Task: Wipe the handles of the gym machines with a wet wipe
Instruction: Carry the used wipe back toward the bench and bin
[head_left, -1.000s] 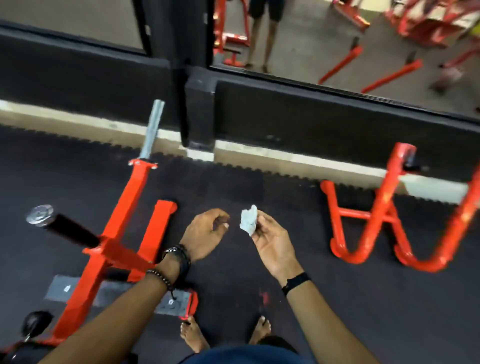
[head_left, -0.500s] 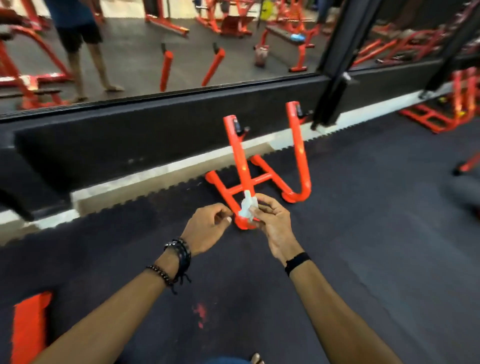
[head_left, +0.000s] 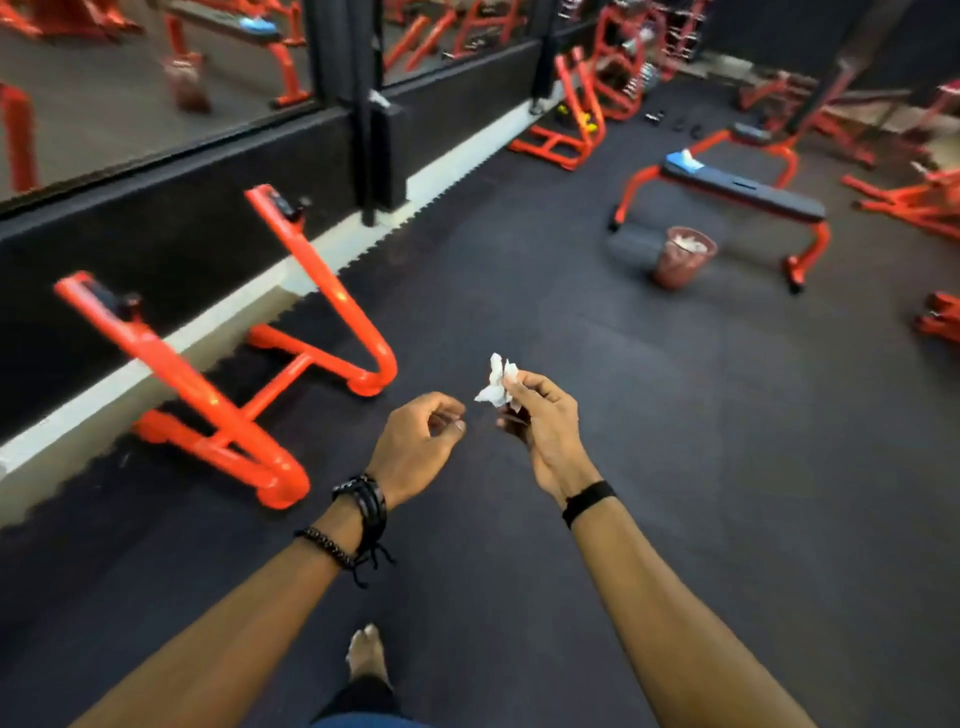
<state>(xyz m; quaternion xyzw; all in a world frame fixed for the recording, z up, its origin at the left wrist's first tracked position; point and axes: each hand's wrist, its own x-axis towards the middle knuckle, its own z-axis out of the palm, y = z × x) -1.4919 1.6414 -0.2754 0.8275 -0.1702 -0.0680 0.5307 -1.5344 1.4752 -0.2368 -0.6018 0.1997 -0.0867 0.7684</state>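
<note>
A: What filled most of the view?

B: Dark rubber flooring (head_left: 649, 467). Taking the flat bench (head_left: 743, 192) as the landmark, the floor ran from it all the way back to the person. The bench itself had a black pad on an orange frame and stood far ahead and to the right of the hands.

A: And the orange rack?

B: The orange tube rack (head_left: 249, 364) sat well to the left of the bench, against the mirrored wall (head_left: 156, 104), with its two uprights leaning.

A: Anything close to the bench?

B: A reddish waste bin (head_left: 683, 257) stood just in front of it, with white scraps inside. A blue packet (head_left: 683, 160) lay on the bench's far end.

A: The hands?

B: Both were well short of the bench, near each other but apart. The right hand (head_left: 545, 426) pinched the crumpled white wet wipe (head_left: 497, 382) at its fingertips, above the floor and touching no machine. The left hand (head_left: 415, 447) held nothing, its fingers loosely curled.

A: Smaller details?

B: Dark bracelets (head_left: 363, 514) on the left wrist, a black band (head_left: 589, 500) on the right.
</note>
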